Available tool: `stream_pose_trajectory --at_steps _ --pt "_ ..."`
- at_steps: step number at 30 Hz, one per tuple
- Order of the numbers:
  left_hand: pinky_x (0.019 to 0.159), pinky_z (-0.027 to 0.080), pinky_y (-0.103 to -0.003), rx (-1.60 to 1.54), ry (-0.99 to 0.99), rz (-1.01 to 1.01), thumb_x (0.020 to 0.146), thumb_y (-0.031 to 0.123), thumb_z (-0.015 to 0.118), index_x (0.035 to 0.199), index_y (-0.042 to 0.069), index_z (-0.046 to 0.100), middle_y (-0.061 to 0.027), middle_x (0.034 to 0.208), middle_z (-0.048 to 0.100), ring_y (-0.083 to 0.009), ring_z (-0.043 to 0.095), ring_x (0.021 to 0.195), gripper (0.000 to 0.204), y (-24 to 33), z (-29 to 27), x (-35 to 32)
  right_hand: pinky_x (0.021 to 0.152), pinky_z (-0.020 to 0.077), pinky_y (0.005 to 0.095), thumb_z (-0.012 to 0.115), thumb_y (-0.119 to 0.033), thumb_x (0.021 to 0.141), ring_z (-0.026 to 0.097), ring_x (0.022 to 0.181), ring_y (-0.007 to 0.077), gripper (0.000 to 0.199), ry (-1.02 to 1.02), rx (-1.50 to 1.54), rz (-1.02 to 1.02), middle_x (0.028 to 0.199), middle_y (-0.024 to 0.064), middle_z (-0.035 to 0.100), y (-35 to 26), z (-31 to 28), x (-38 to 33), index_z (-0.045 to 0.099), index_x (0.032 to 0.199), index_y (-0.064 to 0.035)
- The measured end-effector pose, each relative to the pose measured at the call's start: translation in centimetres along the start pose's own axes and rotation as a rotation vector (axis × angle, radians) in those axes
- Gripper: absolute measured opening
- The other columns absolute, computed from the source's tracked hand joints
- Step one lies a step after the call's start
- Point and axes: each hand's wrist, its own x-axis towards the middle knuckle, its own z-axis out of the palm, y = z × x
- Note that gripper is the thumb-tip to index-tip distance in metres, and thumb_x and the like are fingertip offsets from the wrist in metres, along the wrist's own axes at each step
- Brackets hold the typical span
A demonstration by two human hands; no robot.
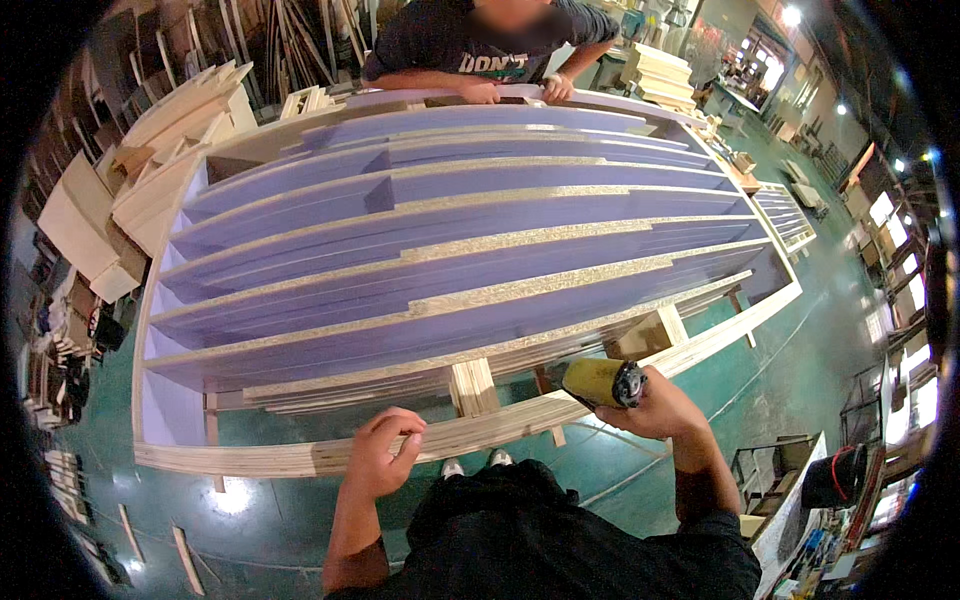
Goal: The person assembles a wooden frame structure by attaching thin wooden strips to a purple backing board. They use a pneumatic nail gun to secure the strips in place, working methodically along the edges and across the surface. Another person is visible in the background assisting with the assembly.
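In my right hand is a yellow and black power tool, its body pointing left over the near rail. My fingers wrap round it; its exact kind cannot be made out from above. My left hand is by the near plywood rail, left of the tool. Its fingers are curled in, and whatever they may hold is hidden. Beyond the hands lies a large wooden frame with several long purple-faced boards standing on edge inside it, their raw chipboard edges facing up.
Across the frame a person in a dark shirt rests both hands on the far rail. Stacked wood panels stand at the far left. More cut boards are piled at the back right. Loose wood strips lie on the green floor.
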Motion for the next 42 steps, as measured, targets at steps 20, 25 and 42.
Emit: stream_pose_trajectory --at_steps 20,25,42 --pt "0.061 0.049 -0.028 0.093 0.051 -0.045 0.084 0.006 0.064 0.091 0.007 0.067 -0.0055 0.097 0.071 -0.0162 0.067 0.085 0.008 0.6 0.8 0.3 0.074 0.0551 0.0439 0.077 -0.030 0.083 0.071 0.081 0.0391 0.038 -0.042 -0.137 -0.073 0.086 0.0211 0.072 0.5 0.1 0.6 0.068 0.109 -0.0034" --pt "0.062 0.050 -0.027 0.108 0.043 -0.037 0.083 0.005 0.063 0.091 0.006 0.067 -0.0061 0.097 0.071 -0.0166 0.068 0.085 0.009 0.0 0.9 0.3 0.077 0.0553 0.0437 0.078 -0.030 0.083 0.071 0.084 0.0390 0.040 -0.098 -0.137 -0.029 0.089 0.0210 0.073 0.3 -0.3 0.5 0.068 0.112 -0.0042" --pt "0.065 0.054 -0.031 0.143 0.022 0.043 0.086 0.007 0.064 0.092 0.004 0.065 -0.0097 0.098 0.070 -0.0216 0.068 0.084 0.007 0.3 0.8 0.1 0.069 0.0532 0.0390 0.082 -0.027 0.082 0.068 0.070 0.0275 0.032 -0.071 -0.217 -0.031 0.078 0.0158 0.071 -0.6 0.8 1.0 0.071 0.101 -0.0033"
